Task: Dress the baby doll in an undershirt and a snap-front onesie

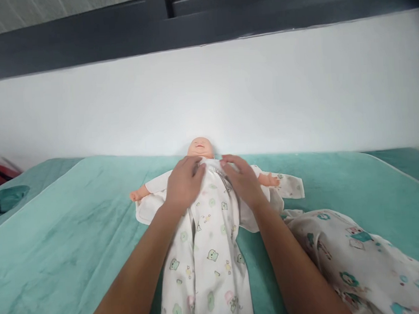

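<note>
Your left hand (pixel 243 178) and right hand (pixel 185 180) curl at the waistband (pixel 213 163) of the trousers (pixel 211 231); grip cannot be told. The mat (pixel 76 204) edge lines the wall (pixel 206 92) behind the doll (pixel 200 148).

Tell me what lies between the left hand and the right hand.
Between the left hand and the right hand lies the white waistband of the printed trousers, just below the doll's head, in the head view.

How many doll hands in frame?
2. One doll hand is beyond the person's left hand, over the teal cover; the other doll hand is beyond their right hand, by a printed sleeve.
</note>
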Demonstrator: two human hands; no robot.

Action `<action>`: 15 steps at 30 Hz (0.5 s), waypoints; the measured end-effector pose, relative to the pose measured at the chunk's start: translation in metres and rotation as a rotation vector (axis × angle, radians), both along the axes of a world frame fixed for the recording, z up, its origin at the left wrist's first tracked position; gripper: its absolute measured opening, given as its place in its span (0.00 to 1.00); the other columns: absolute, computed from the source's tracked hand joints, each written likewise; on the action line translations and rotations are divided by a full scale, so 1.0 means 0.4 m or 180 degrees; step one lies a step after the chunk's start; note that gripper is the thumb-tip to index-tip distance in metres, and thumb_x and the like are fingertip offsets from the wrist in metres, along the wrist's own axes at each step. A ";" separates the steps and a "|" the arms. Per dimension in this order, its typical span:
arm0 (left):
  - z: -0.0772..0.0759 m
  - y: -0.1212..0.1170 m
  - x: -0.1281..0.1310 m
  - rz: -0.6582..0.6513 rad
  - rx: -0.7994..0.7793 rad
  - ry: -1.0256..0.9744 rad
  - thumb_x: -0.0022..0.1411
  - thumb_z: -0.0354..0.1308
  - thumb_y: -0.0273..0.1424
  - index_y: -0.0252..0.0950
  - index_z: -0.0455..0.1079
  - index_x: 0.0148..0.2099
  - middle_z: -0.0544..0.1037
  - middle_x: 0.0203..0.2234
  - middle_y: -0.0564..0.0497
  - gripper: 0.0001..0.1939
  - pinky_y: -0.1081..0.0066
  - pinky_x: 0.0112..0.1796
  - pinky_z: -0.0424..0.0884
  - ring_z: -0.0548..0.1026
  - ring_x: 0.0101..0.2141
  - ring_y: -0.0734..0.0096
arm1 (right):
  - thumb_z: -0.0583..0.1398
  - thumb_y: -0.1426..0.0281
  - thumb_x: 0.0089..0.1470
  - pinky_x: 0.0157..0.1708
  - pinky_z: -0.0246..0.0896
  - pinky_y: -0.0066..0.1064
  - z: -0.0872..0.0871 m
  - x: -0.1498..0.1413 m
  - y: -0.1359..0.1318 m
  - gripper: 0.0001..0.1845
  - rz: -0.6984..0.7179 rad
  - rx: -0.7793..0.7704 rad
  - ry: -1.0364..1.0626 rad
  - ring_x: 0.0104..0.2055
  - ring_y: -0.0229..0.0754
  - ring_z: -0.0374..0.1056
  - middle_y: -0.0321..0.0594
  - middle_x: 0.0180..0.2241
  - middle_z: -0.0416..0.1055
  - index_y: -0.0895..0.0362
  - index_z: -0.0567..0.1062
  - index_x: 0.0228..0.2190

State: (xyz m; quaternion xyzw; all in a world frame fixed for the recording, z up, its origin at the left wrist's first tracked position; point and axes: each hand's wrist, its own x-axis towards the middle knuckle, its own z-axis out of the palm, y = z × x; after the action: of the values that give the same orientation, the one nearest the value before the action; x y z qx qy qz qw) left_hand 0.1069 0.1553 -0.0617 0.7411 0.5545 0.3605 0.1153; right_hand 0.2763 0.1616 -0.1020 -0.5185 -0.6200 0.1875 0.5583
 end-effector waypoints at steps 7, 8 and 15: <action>-0.102 -0.023 -0.108 0.0166 -0.0342 -0.1188 0.64 0.53 0.42 0.41 0.66 0.49 0.71 0.48 0.48 0.14 0.63 0.52 0.65 0.70 0.49 0.63 | 0.62 0.58 0.52 0.59 0.45 0.51 -0.020 -0.052 -0.009 0.12 0.0427 -0.0373 -0.0288 0.58 0.51 0.59 0.40 0.53 0.69 0.52 0.69 0.31; -0.110 -0.022 -0.107 0.0126 -0.0249 -0.1189 0.63 0.54 0.41 0.41 0.66 0.47 0.71 0.47 0.49 0.13 0.63 0.52 0.64 0.70 0.49 0.64 | 0.62 0.58 0.51 0.59 0.46 0.50 -0.020 -0.054 -0.012 0.12 0.0439 -0.0335 -0.0293 0.58 0.51 0.59 0.41 0.53 0.69 0.52 0.68 0.29; -0.118 -0.033 -0.089 0.0215 0.0674 -0.0775 0.61 0.58 0.39 0.38 0.61 0.29 0.68 0.29 0.53 0.13 0.67 0.40 0.64 0.68 0.36 0.67 | 0.61 0.64 0.55 0.41 0.57 0.36 -0.011 -0.088 -0.053 0.17 0.0111 0.0624 -0.0430 0.40 0.43 0.62 0.39 0.34 0.68 0.54 0.62 0.20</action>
State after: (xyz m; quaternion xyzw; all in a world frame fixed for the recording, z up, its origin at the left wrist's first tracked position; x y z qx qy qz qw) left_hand 0.0712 0.1422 -0.1088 0.6810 0.5199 0.5077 0.0907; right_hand 0.2411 0.1406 -0.1065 -0.4620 -0.6805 0.1002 0.5599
